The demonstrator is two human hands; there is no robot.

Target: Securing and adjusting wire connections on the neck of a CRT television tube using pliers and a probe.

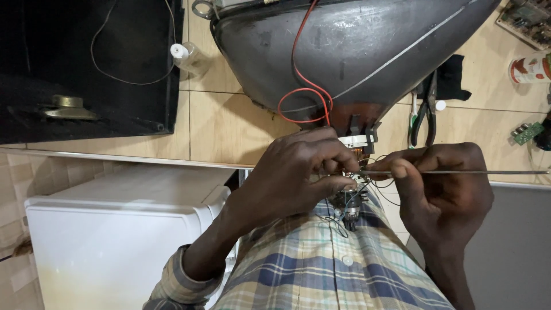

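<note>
L hand point(298, 172) pinches tube neck part point(347, 204) | R hand point(442, 183) grips thin rod point(488, 172) at wires | tube point(344, 51) out of case, wiring unfinished

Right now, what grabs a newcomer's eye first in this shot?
The big grey picture tube fills the top centre, with a red wire looping down its back. Just below, at centre, the left hand pinches small parts at the tube's neck while the right hand holds a thin metal rod pointing in at the same spot. A white appliance sits lower left, and pliers lie on the tiled floor right of the tube.
</note>
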